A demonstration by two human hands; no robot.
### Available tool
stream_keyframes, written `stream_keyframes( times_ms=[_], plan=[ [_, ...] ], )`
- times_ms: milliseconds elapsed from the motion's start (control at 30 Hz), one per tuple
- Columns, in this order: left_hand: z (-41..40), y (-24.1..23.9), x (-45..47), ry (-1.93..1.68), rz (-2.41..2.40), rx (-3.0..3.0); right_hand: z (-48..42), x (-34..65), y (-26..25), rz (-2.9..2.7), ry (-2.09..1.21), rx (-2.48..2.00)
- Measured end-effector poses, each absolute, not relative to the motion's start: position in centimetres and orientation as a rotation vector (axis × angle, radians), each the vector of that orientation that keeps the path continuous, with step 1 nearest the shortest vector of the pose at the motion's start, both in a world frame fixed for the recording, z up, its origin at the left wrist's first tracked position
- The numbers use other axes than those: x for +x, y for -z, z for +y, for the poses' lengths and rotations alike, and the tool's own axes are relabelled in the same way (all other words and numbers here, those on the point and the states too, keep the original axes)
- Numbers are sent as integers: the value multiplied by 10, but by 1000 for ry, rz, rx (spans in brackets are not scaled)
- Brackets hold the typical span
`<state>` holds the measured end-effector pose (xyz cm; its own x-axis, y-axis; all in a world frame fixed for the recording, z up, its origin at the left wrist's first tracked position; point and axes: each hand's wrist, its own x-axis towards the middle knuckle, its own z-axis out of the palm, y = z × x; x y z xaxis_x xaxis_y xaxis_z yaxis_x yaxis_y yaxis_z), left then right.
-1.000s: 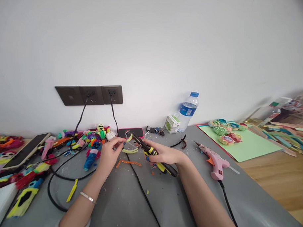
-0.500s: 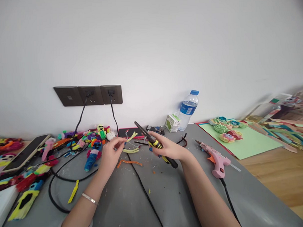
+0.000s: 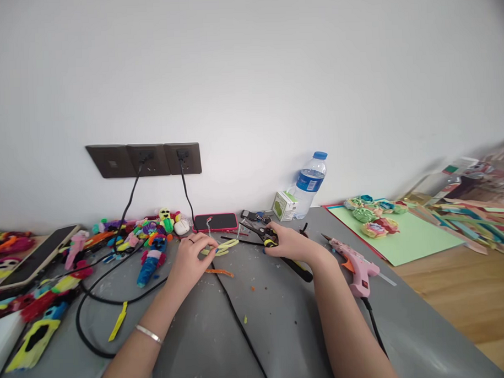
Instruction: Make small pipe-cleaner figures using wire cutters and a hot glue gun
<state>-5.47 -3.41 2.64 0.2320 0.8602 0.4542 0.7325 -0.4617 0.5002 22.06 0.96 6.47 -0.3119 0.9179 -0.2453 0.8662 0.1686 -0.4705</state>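
Low over the grey table (image 3: 223, 322), my left hand (image 3: 192, 261) has its thumb and fingers pinched at the near end of pale yellow pipe cleaners (image 3: 226, 246). How many of these strips are in the pinch is hard to see. My right hand (image 3: 290, 244) is closed around black pliers (image 3: 298, 268) with yellow-and-black handles, close to the tabletop. Their jaws point away to the left, beyond the yellow strips. An orange pipe cleaner (image 3: 220, 272) lies just in front of the strips, and dark pipe cleaner pieces lie behind.
Colourful fuzzy dolls (image 3: 152, 258) crowd the left side beside black cables (image 3: 235, 311). At the back are a phone (image 3: 215, 221), a small box (image 3: 284, 205) and a water bottle (image 3: 310, 181). A pink glue gun (image 3: 358, 271) and green paper (image 3: 419, 235) are on the right.
My left hand has lowered the yellow pipe cleaner to the other strips on the table. My right hand has brought the pliers down and slightly right. The view has shifted a little.
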Motion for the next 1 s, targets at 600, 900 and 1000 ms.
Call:
stream_keyframes(
  times_ms=[600, 900, 1000],
  plan=[
    [-34, -19, -48, -1103, 1373, 2222, 12, 189, -57, -2001, -670, -1529],
    [-39, -30, -41, -1422, 1374, 1966, 10, 143, -33, -1575, -1486, -866],
    [-39, -31, -39, -1444, 1383, 1851, 11, 143, -32, -1339, -1648, -766]
  ],
)
